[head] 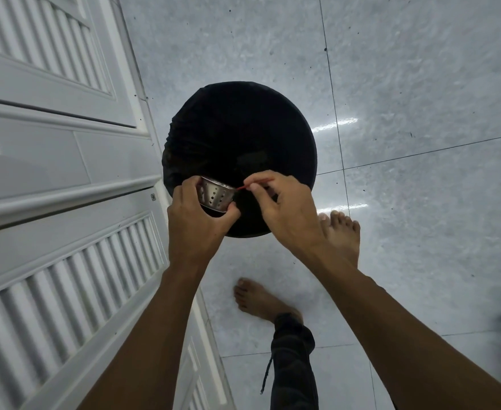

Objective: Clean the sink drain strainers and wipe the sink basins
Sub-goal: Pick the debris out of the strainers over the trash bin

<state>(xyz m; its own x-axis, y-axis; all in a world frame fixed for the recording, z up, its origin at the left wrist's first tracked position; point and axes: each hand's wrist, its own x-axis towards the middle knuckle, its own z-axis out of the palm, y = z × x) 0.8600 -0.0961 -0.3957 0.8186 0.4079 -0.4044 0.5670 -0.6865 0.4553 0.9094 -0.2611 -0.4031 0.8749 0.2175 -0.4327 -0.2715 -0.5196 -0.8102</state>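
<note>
Steel drain strainer (216, 197) held over a black-lined bin (243, 125), a thin red stick (256, 183) pointing at it.
The left hand (193, 223) curls round the perforated strainer, thumb and fingers clamped on its wall, above the bin's near edge. The right hand (286, 210) pinches the stick between thumb and forefinger; whether its tip touches the strainer is hard to tell. Bare feet (341, 232) stand on floor tiles (420, 84) beside white louvred cabinet doors (51, 137).

You see a shiny perforated metal strainer (215, 197), a matt black bin liner (237, 137), and glossy floor tiles (406, 84).
</note>
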